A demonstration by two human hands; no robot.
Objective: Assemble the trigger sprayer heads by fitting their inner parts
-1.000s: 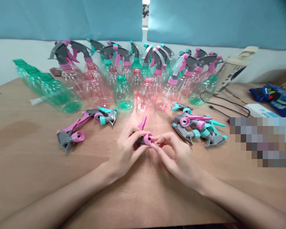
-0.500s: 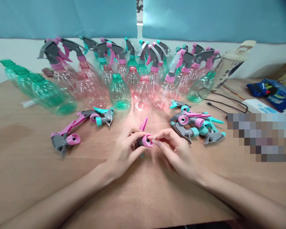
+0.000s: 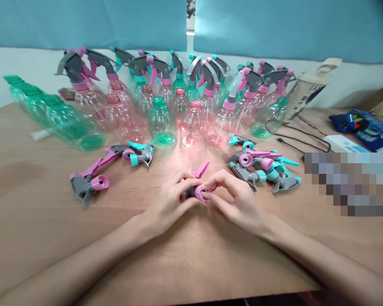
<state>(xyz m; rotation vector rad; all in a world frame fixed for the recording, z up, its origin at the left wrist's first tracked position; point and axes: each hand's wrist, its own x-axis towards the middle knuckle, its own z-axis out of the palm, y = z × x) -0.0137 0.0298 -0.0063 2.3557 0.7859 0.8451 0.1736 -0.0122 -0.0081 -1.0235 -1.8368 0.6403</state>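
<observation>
My left hand point(image 3: 172, 199) is closed around a grey and pink trigger spray head point(image 3: 200, 192) just above the table. Its pink trigger points up and away, and its pink collar faces right. At the collar's opening, the fingertips of my right hand point(image 3: 234, 202) are pinched together; whatever they may hold is hidden. Loose spray heads lie on both sides: a short row on the left, including one with a pink collar point(image 3: 100, 182), and a pile of grey, pink and teal heads point(image 3: 263, 165) on the right.
Behind stand several clear pink and green bottles, some open like the green bottle point(image 3: 162, 123), others topped with spray heads. Green bottles point(image 3: 68, 121) lean at the far left. At right are a tall cream shaker point(image 3: 309, 91), a black cable point(image 3: 293, 142) and a blue packet point(image 3: 373, 127).
My right fingertips have moved in against the collar, covering more of its opening. The spray head has turned, with its trigger tipped further right. The view has shifted slightly.
</observation>
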